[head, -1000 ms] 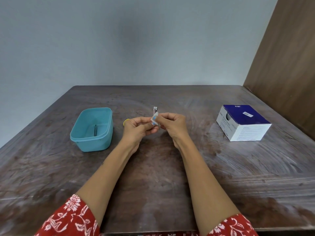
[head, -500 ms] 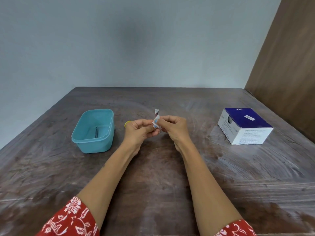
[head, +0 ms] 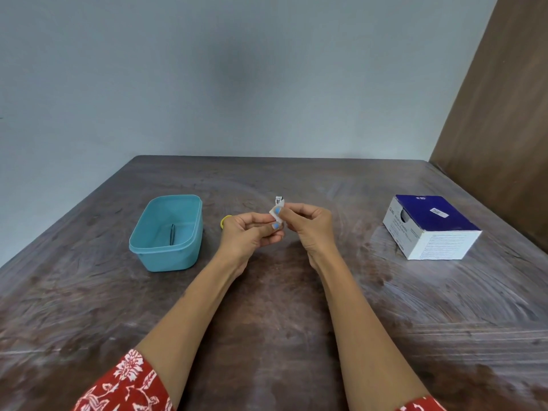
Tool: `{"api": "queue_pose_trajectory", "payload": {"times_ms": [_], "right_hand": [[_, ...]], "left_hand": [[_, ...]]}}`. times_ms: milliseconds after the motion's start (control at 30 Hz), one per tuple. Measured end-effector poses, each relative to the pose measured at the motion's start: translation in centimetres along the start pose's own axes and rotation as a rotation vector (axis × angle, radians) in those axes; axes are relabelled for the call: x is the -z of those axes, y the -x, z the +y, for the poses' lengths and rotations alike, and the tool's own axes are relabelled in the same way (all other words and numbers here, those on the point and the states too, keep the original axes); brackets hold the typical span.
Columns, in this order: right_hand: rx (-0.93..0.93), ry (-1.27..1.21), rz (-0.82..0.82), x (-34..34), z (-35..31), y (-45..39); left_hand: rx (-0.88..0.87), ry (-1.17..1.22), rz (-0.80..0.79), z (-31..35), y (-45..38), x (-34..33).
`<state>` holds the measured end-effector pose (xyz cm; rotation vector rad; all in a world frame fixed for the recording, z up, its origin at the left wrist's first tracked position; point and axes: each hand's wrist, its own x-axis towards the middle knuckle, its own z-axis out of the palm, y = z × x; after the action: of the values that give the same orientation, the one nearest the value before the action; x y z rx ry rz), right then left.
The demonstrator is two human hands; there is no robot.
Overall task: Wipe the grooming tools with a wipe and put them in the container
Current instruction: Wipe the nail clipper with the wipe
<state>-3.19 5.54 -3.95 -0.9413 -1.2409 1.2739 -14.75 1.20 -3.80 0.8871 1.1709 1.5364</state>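
A: What are the two hands doing?

B: They meet just above the counter [head: 267, 307], fingertips nearly touching. The left hand [head: 247, 237] has its fingers curled in, and its thumb and forefinger pinch the lower end of a small metal grooming tool [head: 280, 199], likely a nail clipper, though it is too small to be sure. The right hand [head: 308, 228] has its fingers bent as well and pinches a small white wipe [head: 275, 213] folded round the tool's middle.

A: How much of the tool shows?

B: Only its top end, sticking up above the wipe and both hands. The rest is hidden by fingers and wipe.

A: And the arms?

B: Both forearms reach forward from the near edge and angle towards each other, with red floral sleeves [head: 124, 384] at the elbows. The wrists hang clear of the counter, palms turned partly inward.

A: Where is the container?

B: The teal plastic container [head: 169, 250] stands on the counter to the left of the left hand, near but apart. A thin dark tool [head: 172, 237], maybe tweezers, lies on its floor.

A: Anything else around?

B: A yellow ring-shaped thing [head: 224, 221] peeks out just behind the left hand. Well to the right of the right hand stands a blue and white box [head: 430, 229].
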Motion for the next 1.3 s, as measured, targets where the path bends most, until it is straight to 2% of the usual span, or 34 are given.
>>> {"api": "queue_pose_trajectory", "payload": {"times_ms": [500,633,800,1100,1300], "right_hand": [[-0.039,0.077,-0.033,-0.01,0.11,0.21],[-0.005,0.02,-0.015,0.1,-0.13,0.1],[-0.061,0.079,-0.044,-0.01,-0.07,0.28],[-0.002,0.04,-0.025,-0.09,-0.42,0.41],[0.022,0.108,-0.009,-0.01,-0.48,0.48]], "left_hand": [[0.05,-0.001,0.002,0.15,-0.02,0.31],[0.062,-0.013,-0.017,0.34,0.07,0.24],[0.054,-0.02,-0.002,0.31,-0.01,0.3],[0.056,-0.053,-0.032,0.36,-0.01,0.25],[-0.072,-0.154,0.025,0.39,-0.47,0.8]]}}
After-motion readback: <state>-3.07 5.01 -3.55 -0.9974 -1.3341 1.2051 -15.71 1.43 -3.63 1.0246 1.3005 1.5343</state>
